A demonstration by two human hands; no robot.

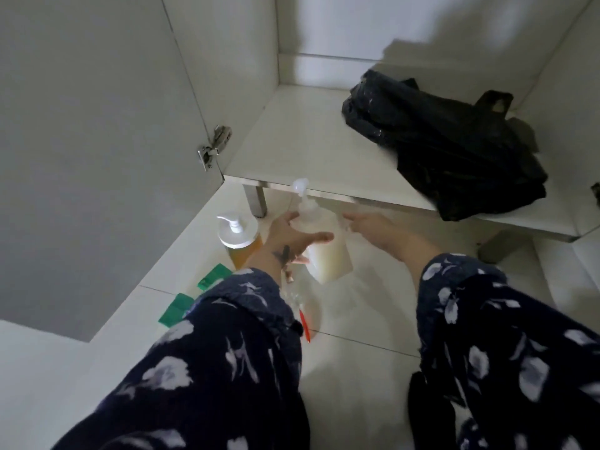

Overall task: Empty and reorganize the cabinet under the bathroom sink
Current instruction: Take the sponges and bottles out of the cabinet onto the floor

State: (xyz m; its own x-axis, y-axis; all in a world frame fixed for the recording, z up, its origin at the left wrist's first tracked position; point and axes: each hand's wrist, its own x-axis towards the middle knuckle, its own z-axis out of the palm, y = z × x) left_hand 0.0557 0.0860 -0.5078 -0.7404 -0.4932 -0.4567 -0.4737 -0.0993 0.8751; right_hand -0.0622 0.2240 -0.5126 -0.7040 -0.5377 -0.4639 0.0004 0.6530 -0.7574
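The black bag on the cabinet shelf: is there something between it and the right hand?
Nothing visible blocks it. The right hand is open, below the shelf's front edge; the black bag lies on the shelf's right part, overhanging the edge.

A home bathroom, seen down at floor level. An open white cabinet (pixel 324 138) stands on short metal legs (pixel 256 199) at 12 o'clock, its door (pixel 97 157) swung wide at 10 o'clock on a steel hinge (pixel 214 146). Glossy white floor tiles (pixel 357 368) spread below. Pump bottles (pixel 238 237) of soap stand on the tiles near 11 o'clock.
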